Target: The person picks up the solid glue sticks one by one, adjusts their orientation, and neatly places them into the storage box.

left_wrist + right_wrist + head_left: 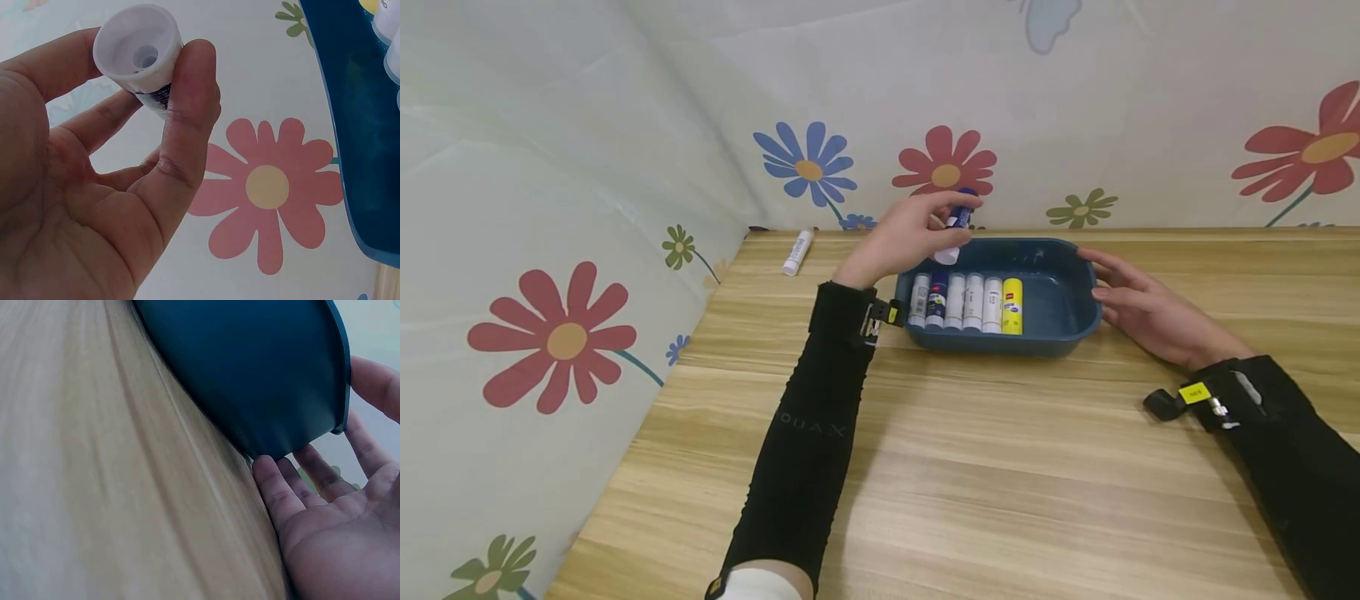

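Observation:
My left hand (904,233) pinches a glue stick (959,218) with a dark blue cap between thumb and fingers, above the back left of a blue bin (1052,342). In the left wrist view the stick's hollow white base (139,44) faces the camera. Several glue sticks stand or lie side by side in the bin's left part: white ones (973,302), a dark blue one (937,300) and a yellow one (1012,307). My right hand (1150,308) touches the bin's right end from outside, fingers extended along the wall (300,419).
A white glue stick (797,252) lies on the wooden table (985,467) at the back left, near the curtain. The flowered curtain (865,75) closes off the table's back and left sides.

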Demonstrator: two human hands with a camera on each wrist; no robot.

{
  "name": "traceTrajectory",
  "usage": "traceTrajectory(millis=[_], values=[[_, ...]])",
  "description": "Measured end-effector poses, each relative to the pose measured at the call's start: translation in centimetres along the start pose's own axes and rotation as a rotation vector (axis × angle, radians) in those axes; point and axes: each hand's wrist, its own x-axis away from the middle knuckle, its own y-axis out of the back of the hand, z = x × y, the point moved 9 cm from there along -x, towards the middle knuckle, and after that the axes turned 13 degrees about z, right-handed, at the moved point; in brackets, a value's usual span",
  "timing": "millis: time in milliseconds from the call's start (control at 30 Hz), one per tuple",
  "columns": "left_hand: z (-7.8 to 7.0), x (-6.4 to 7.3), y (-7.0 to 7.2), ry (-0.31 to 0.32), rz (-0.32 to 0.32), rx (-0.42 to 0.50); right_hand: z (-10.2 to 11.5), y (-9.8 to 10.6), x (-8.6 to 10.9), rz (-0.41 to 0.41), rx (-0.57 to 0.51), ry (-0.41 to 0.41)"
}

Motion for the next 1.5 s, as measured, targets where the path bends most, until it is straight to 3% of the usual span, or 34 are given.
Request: traceTrajectory(millis=[300, 833, 1133, 1333, 1500], values=[[-0.6, 0.1, -0.3, -0.022, 0.009, -0.026, 0.0, -0.1, 0.0, 0.003, 0.002, -0.004], [-0.5, -0.3, -0.6, 0.014, 0.021, -0.039, 0.2, 0.1, 0.0, -0.001, 0.017, -0.013], [-0.4, -0.8, -1.7, 0.020, 0.065, -0.042, -0.1, -0.1, 0.0, 0.014, -0.002, 0.004], [-1.4, -1.2, -2.7, -0.013, 0.093, -0.080, 0.0, 0.0, -0.1, 0.012, -0.002, 0.003], [-1.7, -1.1, -2.9, 0.001, 0.086, -0.091, 0.0, -0.1, 0.0, 0.008, 0.003, -0.011]])
